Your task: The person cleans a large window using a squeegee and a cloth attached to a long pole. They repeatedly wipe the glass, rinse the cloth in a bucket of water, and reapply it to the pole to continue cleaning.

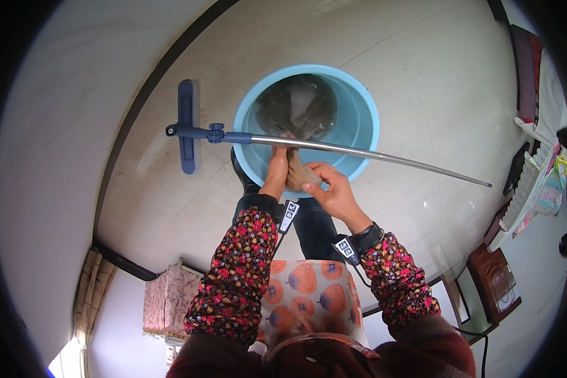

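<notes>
A light-blue plastic bucket [368,101] stands on the floor before me, with murky grey water [321,101] inside. Across its top lies a pole with a metal shaft [340,147], ending at the left in a blue squeegee-type head [186,127]. On the near side of the pole, my left hand [278,165] grips a wet brownish-grey cloth [296,172], whose far part seems to trail into the water. My right hand [333,186] pinches the cloth's near end between thumb and fingers. Both hands are over the bucket's near rim.
The pale tiled floor [406,212] surrounds the bucket, and a dark skirting strip [118,141] runs along the left wall. My legs are close behind the bucket. A pink fabric-covered item [170,293] stands lower left. At the right are a lace-edged cloth [524,193] and brown wooden furniture [493,283].
</notes>
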The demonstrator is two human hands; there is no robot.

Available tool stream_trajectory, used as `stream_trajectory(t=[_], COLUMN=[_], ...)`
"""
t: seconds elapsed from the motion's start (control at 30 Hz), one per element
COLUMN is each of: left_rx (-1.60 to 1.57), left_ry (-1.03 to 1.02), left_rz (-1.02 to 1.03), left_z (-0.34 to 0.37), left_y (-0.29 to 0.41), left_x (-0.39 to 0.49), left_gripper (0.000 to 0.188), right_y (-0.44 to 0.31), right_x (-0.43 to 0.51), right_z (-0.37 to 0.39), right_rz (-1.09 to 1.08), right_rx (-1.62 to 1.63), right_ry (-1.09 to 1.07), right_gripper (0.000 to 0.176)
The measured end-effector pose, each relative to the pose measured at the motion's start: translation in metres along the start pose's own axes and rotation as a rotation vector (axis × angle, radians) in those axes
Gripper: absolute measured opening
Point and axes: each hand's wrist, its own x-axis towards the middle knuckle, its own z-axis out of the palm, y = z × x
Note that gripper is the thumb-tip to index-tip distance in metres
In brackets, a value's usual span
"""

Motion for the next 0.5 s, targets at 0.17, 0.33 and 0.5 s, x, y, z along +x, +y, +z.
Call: stream_trajectory(t=[0.17, 0.33, 0.5], left_rx=[0.041, -0.395, -0.611], left_ry=[-0.106, -0.121, -0.267], left_rz=[-0.116, -0.165, -0.173], left_z=[-0.004, 0.015, 0.029], left_y=[-0.003, 0.009, 0.007], left_x=[-0.019, -0.082, -0.127], left_gripper=[0.069, 0.078, 0.068], right_y=[-0.009, -0.019, -0.032], right_x=[-0.004, -0.016, -0.046], right_z=[0.01, 0.017, 0.03], right_rz=[0.025, -0.188, -0.258], right_rx=[0.271, -0.369, -0.634], right_ry=[0.245, 0.382, 0.174], right_gripper=[0.023, 0.03, 0.038])
